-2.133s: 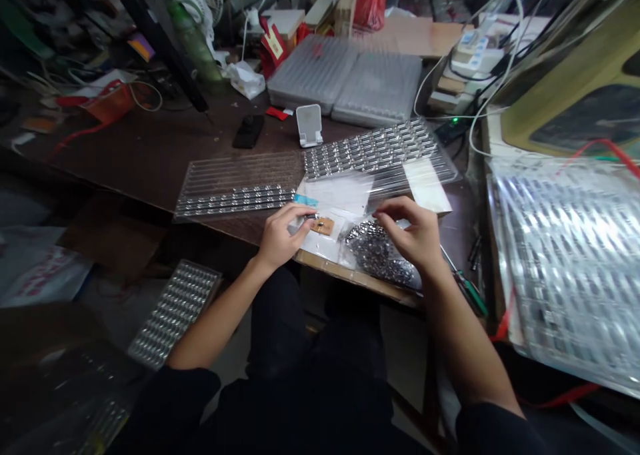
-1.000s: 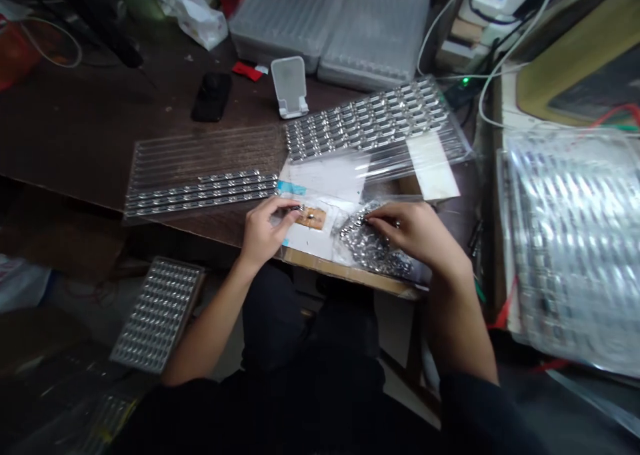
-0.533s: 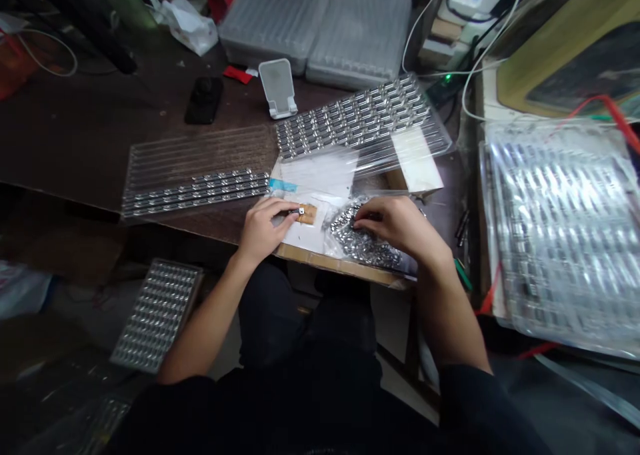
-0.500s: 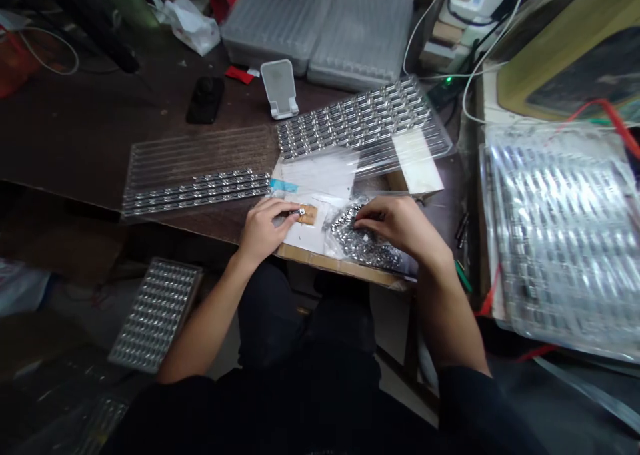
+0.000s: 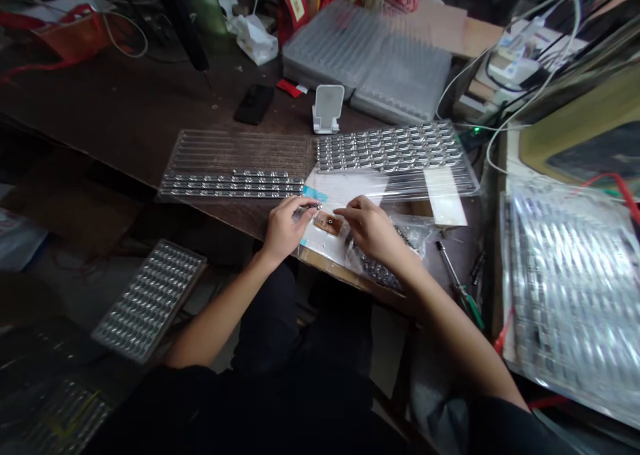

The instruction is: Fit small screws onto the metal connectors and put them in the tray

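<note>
My left hand (image 5: 286, 228) is closed in a pinch round a small dark metal rod (image 5: 313, 206), its shiny end sticking out past the fingertips. Facing it, my right hand (image 5: 373, 232) has thumb and forefinger drawn together; whatever they may hold is too small to make out. Between and just below the fingertips lies a brown block (image 5: 325, 224) with a tiny pale ring (image 5: 330, 222) on top. Partly under my right hand sits a clear plastic bag (image 5: 383, 268) of small shiny metal parts. White paper (image 5: 345, 183) lies beneath the work.
A clear tray (image 5: 235, 152) with several rows of metal rods lies left, a fuller tray (image 5: 390, 147) right. Behind stand a white phone stand (image 5: 329, 108), a black phone-like object (image 5: 254, 104) and stacked trays (image 5: 345, 45). A green-handled screwdriver (image 5: 460, 285) lies right.
My right hand has left the bag of metal parts and come left, close to my left hand. The left hand still pinches the rod. The view has shifted, moving the scene rightward.
</note>
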Available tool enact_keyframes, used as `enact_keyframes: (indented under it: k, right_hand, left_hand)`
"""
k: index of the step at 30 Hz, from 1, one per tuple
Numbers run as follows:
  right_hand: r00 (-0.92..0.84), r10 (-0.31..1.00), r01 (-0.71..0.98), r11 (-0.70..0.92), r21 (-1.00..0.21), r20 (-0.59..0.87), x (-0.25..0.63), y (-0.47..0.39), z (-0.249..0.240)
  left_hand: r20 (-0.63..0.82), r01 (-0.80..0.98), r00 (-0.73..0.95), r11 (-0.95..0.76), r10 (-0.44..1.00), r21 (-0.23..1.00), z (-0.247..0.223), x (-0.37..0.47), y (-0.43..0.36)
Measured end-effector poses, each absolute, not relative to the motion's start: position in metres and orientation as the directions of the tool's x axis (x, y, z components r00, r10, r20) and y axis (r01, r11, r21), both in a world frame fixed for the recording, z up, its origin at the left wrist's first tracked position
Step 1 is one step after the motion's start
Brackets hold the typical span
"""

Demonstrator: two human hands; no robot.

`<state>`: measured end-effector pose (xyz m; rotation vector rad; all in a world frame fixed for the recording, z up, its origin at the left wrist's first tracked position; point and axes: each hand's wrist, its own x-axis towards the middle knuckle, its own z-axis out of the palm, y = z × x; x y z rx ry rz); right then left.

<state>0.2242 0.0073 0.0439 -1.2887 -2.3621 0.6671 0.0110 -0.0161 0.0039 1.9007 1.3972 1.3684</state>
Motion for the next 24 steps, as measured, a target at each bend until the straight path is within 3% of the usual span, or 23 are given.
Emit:
enact_keyframes:
  k: [5, 8, 15, 17, 24]
  right_hand:
    - [-0.513, 0.853, 0.598, 0.433, -0.675, 0.094, 0.212, 0.012, 0.032]
    - [-0.528, 0.841, 0.579, 0.457, -0.675, 0.117, 0.214, 0.01, 0.027]
    - [-0.589, 0.808, 0.752, 0.554, -0.358, 0.013, 0.201, -0.005, 0.031]
    - [-0.595, 0.804, 0.76, 0.568, -0.315, 0.013, 0.198, -0.007, 0.032]
    - [-0.522, 0.851, 0.711, 0.469, -0.524, 0.054, 0.202, 0.004, 0.03]
  left_hand:
    - [0.402, 0.46, -0.05, -0.337, 0.914, 0.822, 0.004, 0.01, -0.016]
    - [0.391, 0.452, -0.062, -0.324, 0.918, 0.831, 0.003, 0.011, -0.016]
    - [0.423, 0.472, -0.012, -0.368, 0.906, 0.801, 0.003, 0.011, -0.016]
    - [0.428, 0.478, -0.01, -0.371, 0.904, 0.796, 0.002, 0.011, -0.015]
    - [0.444, 0.504, 0.008, -0.387, 0.896, 0.772, 0.003, 0.012, -0.016]
